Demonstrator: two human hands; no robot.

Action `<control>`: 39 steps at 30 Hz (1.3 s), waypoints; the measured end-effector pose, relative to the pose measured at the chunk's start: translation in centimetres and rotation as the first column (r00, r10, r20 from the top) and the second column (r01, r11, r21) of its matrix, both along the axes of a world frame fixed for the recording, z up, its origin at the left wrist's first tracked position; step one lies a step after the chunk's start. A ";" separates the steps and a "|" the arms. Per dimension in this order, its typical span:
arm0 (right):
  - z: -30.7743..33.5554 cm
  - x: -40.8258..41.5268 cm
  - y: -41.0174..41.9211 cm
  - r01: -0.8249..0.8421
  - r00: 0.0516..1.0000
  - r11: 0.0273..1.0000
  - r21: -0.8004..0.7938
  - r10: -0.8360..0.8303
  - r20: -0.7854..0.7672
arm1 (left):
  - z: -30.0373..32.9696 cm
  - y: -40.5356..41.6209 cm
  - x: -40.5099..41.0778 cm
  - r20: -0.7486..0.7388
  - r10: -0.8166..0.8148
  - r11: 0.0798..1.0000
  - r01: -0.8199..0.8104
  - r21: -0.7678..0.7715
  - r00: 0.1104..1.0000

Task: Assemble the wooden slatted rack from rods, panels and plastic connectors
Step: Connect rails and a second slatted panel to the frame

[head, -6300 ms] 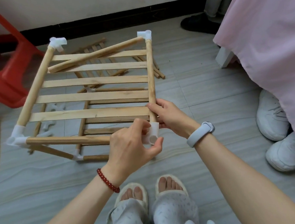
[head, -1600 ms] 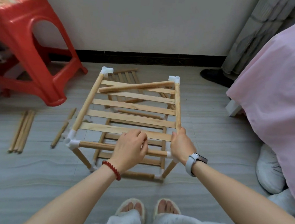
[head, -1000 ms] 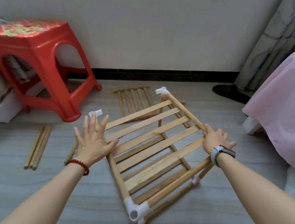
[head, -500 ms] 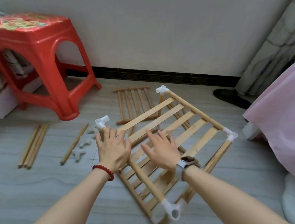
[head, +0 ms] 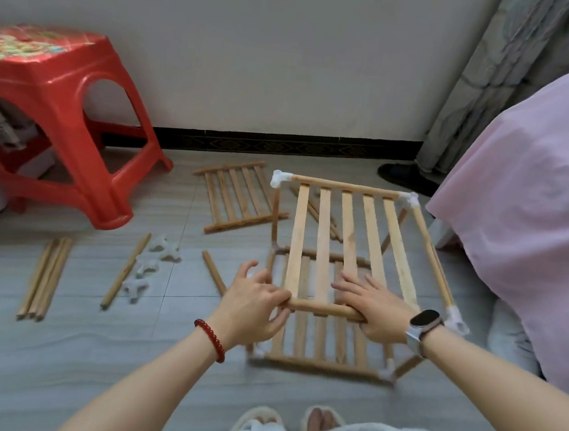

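Rack [head: 349, 241] at centre right of the frame, standing on the floor [head: 75, 351]: two slatted tiers joined by rods and white corner connectors. Both hands hold the near top rod [head: 319, 308]. The left hand [head: 251, 307] curls round its left end; the right hand [head: 376, 309] wraps its right part, fingers lying over the slats. The near-left top corner is hidden by the left hand, so whether a connector sits there cannot be told. To seat this rod well, judge alignment first, then push along the rod's axis while the other hand braces the frame. Left of the rack lie a spare panel [head: 238, 196], loose rods [head: 45, 277] and connectors [head: 155, 266]; a red stool [head: 54, 119] stands at upper left. Pink bedding [head: 523, 219] crowds the right side.
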State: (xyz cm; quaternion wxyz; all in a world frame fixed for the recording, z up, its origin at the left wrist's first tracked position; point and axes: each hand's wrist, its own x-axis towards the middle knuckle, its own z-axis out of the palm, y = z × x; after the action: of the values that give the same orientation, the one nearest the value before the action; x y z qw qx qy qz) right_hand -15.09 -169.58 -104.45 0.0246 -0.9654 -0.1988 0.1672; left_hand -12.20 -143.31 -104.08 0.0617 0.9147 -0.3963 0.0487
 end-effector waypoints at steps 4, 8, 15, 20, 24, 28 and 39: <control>1.5 -2.4 -5.9 0.106 0.989 0.964 -0.242 -0.128 -0.075 | -0.2 -4.0 -1.4 -0.139 -0.240 0.968 0.225 -0.112 0.961; 3.4 -2.5 -8.6 0.388 0.894 0.894 -0.226 -0.425 -0.145 | -0.4 -6.6 -1.1 -0.193 -0.223 0.961 0.182 -0.211 0.955; 4.7 3.2 -2.2 0.527 0.844 0.845 0.089 -0.533 0.057 | -1.0 -4.5 2.8 -0.219 0.107 0.967 -0.152 -0.203 0.970; -0.4 8.6 8.4 0.341 0.938 0.921 0.187 -0.346 -0.004 | -5.9 2.1 5.7 -0.364 0.470 0.843 -0.532 -0.084 0.804; -9.4 10.5 14.4 0.191 0.968 0.980 0.053 -0.179 -0.175 | -13.5 7.6 5.4 -0.500 0.632 0.730 -0.671 0.127 0.593; -18.2 10.0 18.3 0.272 0.934 0.961 0.057 -0.249 -0.256 | -20.9 10.8 4.5 -0.522 0.734 0.653 -0.663 0.366 0.434; -22.8 11.1 20.9 0.540 0.785 0.834 0.111 -0.452 -0.424 | -25.3 12.3 3.6 -0.555 0.752 0.624 -0.655 0.426 0.356</control>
State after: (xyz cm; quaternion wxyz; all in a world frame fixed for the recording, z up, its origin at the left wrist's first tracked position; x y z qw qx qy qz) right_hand -4.02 -148.67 -127.20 0.2157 -0.9227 0.0546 0.3147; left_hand -8.57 -130.99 -129.43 0.1176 0.9428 0.0864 -0.2998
